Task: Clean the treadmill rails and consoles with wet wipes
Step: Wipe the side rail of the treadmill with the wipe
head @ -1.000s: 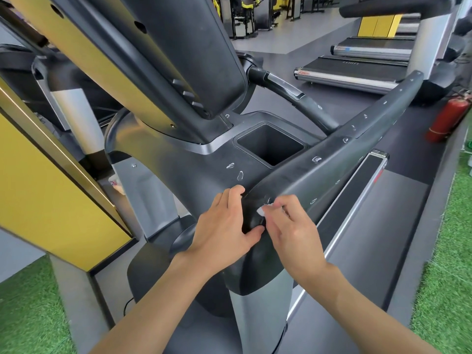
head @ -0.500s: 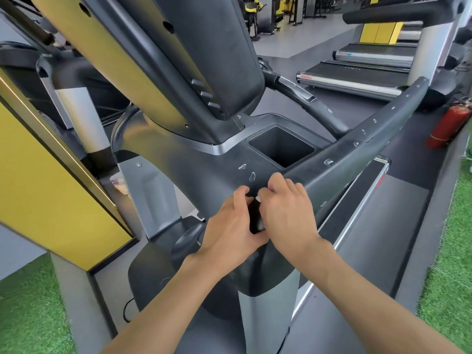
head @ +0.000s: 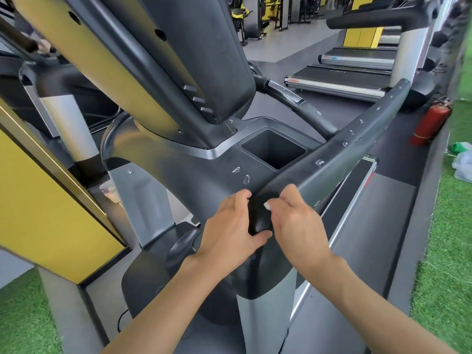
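A dark grey treadmill rail point(head: 339, 159) runs from the near end up to the right, joined to the console base point(head: 194, 175) with its square cup pocket point(head: 273, 149). My left hand point(head: 229, 231) grips the rail's rounded near end, thumb under it and fingers curled over the top. My right hand point(head: 298, 226) presses a small white wet wipe point(head: 267, 206) against the rail beside the left hand; only a corner of the wipe shows between the fingers. The back of the console point(head: 178, 52) rises at the upper left.
Grey upright post point(head: 265, 320) stands below my hands. The treadmill deck point(head: 367, 226) lies to the right, with a red fire extinguisher point(head: 431, 123) and plastic bags point(head: 463, 162) on green turf beyond. Yellow panel point(head: 46, 213) at left. More treadmills point(head: 350, 80) behind.
My right hand slid up over the rail's near end, then back down a little with the wipe. The left hand kept its hold. The camera moved slightly closer.
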Motion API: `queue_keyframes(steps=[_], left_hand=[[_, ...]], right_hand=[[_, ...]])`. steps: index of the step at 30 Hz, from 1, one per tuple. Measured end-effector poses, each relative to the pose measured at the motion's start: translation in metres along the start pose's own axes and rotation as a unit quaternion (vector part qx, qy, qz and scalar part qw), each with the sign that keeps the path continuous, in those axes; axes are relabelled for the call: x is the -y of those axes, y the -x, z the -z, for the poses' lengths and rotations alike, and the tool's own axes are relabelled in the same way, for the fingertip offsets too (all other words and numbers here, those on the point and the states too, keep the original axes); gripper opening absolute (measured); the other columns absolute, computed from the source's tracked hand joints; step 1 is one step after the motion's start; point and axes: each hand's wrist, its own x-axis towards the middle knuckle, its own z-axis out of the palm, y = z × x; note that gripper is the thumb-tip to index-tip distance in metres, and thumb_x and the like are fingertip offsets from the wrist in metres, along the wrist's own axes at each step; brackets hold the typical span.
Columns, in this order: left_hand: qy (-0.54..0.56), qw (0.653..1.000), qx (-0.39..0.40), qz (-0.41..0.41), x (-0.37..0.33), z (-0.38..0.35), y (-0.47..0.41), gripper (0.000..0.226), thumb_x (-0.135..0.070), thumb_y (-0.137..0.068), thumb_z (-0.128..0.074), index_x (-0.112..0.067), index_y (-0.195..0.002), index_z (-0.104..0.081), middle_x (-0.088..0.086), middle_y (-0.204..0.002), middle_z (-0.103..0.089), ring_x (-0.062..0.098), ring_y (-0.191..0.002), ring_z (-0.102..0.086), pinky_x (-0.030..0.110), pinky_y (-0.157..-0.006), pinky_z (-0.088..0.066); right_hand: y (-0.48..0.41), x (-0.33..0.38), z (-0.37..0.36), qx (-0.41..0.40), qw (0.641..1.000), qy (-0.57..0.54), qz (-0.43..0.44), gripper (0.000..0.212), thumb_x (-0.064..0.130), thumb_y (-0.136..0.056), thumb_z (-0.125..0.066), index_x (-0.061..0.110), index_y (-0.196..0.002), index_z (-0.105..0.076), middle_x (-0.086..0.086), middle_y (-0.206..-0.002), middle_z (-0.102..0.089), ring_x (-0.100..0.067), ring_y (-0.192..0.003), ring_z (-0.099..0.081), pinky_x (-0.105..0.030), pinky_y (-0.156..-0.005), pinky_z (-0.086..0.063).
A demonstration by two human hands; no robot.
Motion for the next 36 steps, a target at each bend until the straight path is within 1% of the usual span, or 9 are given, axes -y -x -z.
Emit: queue_keyframes(steps=[8,12,15,18,22,26,29,32,36], left_hand=[[-0.060,0.997,0.007,-0.046,-0.005,0.005,-0.005,0.066,-0.053,-0.087,-0.064,-0.024,-0.137,-0.033,-0.008,-0.131,-0.044,0.013,-0.123,-0.042,0.028,-0.081,-0.044],[-0.082,0.995,0.013,-0.061,-0.008,0.009,-0.011,0.058,-0.053,-0.090,-0.057,-0.026,-0.136,-0.034,-0.008,-0.123,-0.042,0.014,-0.117,-0.042,0.028,-0.074,-0.038],[-0.080,0.993,0.003,-0.086,-0.010,0.004,-0.016,0.053,-0.048,-0.090,-0.059,-0.024,-0.133,-0.041,-0.008,-0.129,-0.037,0.015,-0.118,-0.040,0.027,-0.074,-0.041],[-0.076,0.988,-0.038,-0.130,-0.012,-0.004,-0.024,0.050,-0.041,-0.088,-0.061,-0.019,-0.131,-0.048,-0.005,-0.132,-0.039,0.019,-0.115,-0.042,0.029,-0.082,-0.045],[-0.088,0.980,-0.065,-0.163,-0.015,-0.016,-0.032,0.043,-0.038,-0.084,-0.058,-0.017,-0.122,-0.055,-0.002,-0.124,-0.047,0.023,-0.109,-0.044,0.038,-0.090,-0.048],[-0.096,0.976,-0.106,-0.163,-0.017,-0.026,-0.038,0.036,-0.038,-0.084,-0.055,-0.015,-0.112,-0.059,0.003,-0.114,-0.051,0.027,-0.099,-0.047,0.041,-0.080,-0.049],[-0.111,0.972,-0.122,-0.170,-0.019,-0.032,-0.044,0.035,-0.035,-0.083,-0.057,-0.015,-0.111,-0.062,0.006,-0.112,-0.052,0.029,-0.095,-0.047,0.041,-0.076,-0.047],[-0.102,0.970,-0.139,-0.173,-0.017,-0.038,-0.046,0.034,-0.032,-0.080,-0.059,-0.014,-0.109,-0.064,0.008,-0.113,-0.054,0.031,-0.094,-0.048,0.041,-0.074,-0.045],[-0.083,0.967,-0.161,-0.181,-0.014,-0.042,-0.047,0.035,-0.030,-0.079,-0.060,-0.011,-0.108,-0.066,0.010,-0.113,-0.057,0.032,-0.093,-0.049,0.041,-0.075,-0.046]], right_hand=[[0.020,-0.006,-0.005,-0.026,0.997,-0.077,-0.011,0.022,-0.012,-0.074,-0.063,0.004,-0.088,-0.069,-0.008,-0.085,-0.054,-0.025,-0.046,-0.041,-0.026,-0.038,-0.036],[0.025,-0.012,-0.006,-0.054,0.984,-0.131,-0.105,0.021,-0.007,-0.085,-0.064,0.011,-0.097,-0.068,-0.001,-0.094,-0.058,-0.025,-0.058,-0.054,-0.036,-0.049,-0.049],[0.032,-0.014,-0.008,-0.054,0.986,-0.130,-0.092,0.017,-0.003,-0.088,-0.065,0.012,-0.097,-0.069,0.001,-0.097,-0.059,-0.023,-0.061,-0.054,-0.035,-0.050,-0.050],[0.032,-0.021,-0.009,-0.071,0.971,-0.155,-0.167,0.014,0.003,-0.093,-0.060,0.013,-0.097,-0.069,0.004,-0.098,-0.059,-0.021,-0.067,-0.055,-0.039,-0.057,-0.051],[0.038,-0.020,-0.010,-0.060,0.972,-0.171,-0.149,0.012,0.002,-0.092,-0.062,0.011,-0.097,-0.069,0.003,-0.101,-0.058,-0.013,-0.074,-0.054,-0.028,-0.064,-0.049],[0.034,-0.025,-0.014,-0.082,0.954,-0.197,-0.213,0.019,-0.008,-0.086,-0.063,0.008,-0.095,-0.069,0.002,-0.098,-0.057,-0.008,-0.081,-0.051,-0.007,-0.072,-0.040],[0.038,-0.026,-0.017,-0.070,0.961,-0.190,-0.191,0.015,-0.005,-0.086,-0.066,0.007,-0.095,-0.069,0.002,-0.099,-0.058,-0.007,-0.082,-0.051,-0.008,-0.072,-0.042],[0.032,-0.035,-0.015,-0.085,0.945,-0.200,-0.246,0.015,0.001,-0.091,-0.062,0.012,-0.097,-0.069,0.007,-0.098,-0.059,-0.006,-0.085,-0.053,-0.018,-0.073,-0.048],[0.040,-0.035,-0.015,-0.062,0.942,-0.206,-0.256,0.012,0.007,-0.095,-0.060,0.016,-0.096,-0.068,0.011,-0.094,-0.057,-0.007,-0.081,-0.053,-0.019,-0.069,-0.046]])
